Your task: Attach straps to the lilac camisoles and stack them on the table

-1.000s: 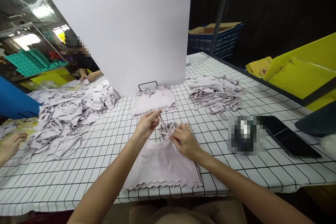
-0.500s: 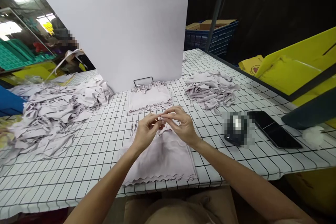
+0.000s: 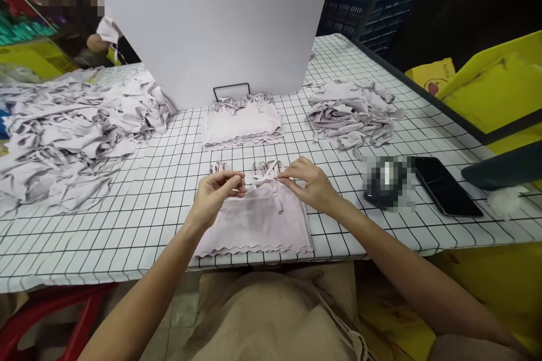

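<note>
A neat pile of pale pink camisoles (image 3: 254, 225) with wavy hems lies in front of me at the table's near edge, thin straps bunched at its far side. My right hand (image 3: 309, 181) pinches a thin strap (image 3: 271, 172) of the top camisole between thumb and fingertips. Over the left part of the pile's upper edge, my left hand (image 3: 218, 194) is closed with thumb and fingertips together; what they hold, if anything, is too small to make out. A second stack of camisoles (image 3: 242, 123) lies farther back, straps on top.
Loose pale fabric pieces form a big heap (image 3: 80, 124) on the left and a smaller heap (image 3: 351, 113) on the right. A black phone (image 3: 446, 186) lies at right. Behind stands a white panel (image 3: 203, 22); a blue crate (image 3: 381, 11) is beyond the table.
My hands, joined at their fingertips before, have parted: the left moved left, the right slightly right. The camera view has tilted downward.
</note>
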Demonstrator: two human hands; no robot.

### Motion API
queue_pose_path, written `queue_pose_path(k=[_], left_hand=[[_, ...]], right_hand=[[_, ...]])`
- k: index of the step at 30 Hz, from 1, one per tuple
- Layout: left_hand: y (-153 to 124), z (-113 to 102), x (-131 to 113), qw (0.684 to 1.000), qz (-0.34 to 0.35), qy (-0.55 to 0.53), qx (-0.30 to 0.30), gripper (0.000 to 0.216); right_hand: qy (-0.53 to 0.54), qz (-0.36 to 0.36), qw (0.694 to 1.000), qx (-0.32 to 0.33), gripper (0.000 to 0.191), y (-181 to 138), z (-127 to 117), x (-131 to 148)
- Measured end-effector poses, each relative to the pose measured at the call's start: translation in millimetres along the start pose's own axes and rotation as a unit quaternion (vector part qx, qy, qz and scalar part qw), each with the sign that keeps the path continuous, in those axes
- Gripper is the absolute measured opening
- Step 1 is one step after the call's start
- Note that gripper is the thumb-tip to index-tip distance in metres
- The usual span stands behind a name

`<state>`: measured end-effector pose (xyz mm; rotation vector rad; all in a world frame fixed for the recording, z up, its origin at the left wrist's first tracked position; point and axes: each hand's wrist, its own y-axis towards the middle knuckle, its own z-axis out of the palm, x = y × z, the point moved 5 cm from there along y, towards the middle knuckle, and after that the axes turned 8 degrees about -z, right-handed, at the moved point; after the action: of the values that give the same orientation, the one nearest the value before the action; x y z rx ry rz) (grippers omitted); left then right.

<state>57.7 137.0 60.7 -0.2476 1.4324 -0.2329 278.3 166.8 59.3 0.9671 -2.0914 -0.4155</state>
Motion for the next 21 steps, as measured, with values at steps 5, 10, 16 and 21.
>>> queue_pose_path(k=[5,10,16,21], left_hand=[[-7,10,16,0.996,-0.032,0.075,0.045,0.031],[-12,19,29,0.987,-0.074,0.107,0.09,0.029],[-18,26,36,0.981,-0.094,0.106,0.136,0.032],[-21,26,38,0.981,-0.112,0.083,0.138,0.036]], right_hand=[[-0.136,0.023,0.986,0.09,0.019,-1,20,-4],[-0.177,0.031,0.976,0.124,0.015,5,35,-2],[-0.183,0.049,0.971,0.143,0.013,8,43,-6],[0.015,0.128,0.99,0.058,0.014,6,21,4]])
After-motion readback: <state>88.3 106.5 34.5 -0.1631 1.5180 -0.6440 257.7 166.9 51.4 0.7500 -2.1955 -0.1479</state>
